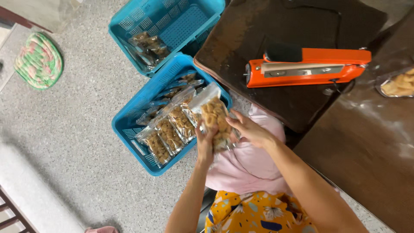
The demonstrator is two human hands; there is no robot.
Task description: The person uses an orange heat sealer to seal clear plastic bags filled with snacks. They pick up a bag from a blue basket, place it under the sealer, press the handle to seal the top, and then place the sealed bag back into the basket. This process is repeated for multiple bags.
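grip: both hands are pinching the same clear snack pouch [214,116]. The left hand [205,144] is gripping it from below with the thumb up its side, and the right hand [249,129] is pressing fingers across its front

where it's sitting: pouch is being held in the air, just over the near corner of the closer blue basket [129,129], in front of the pink cloth [246,164] on the lap

what could go wrong: I'm guessing slick film is slipping out of that light pinch, or squeezing harder is crushing the crunchy rings inside

materials: pouch is looking glossy and crinkly, contents knobbly and golden; basket is rigid perforated plastic, holding a row of filled pouches [168,133]

further out: orange heat sealer [308,67] is sitting on the dark worn table [241,39]; floor is speckled grey stone
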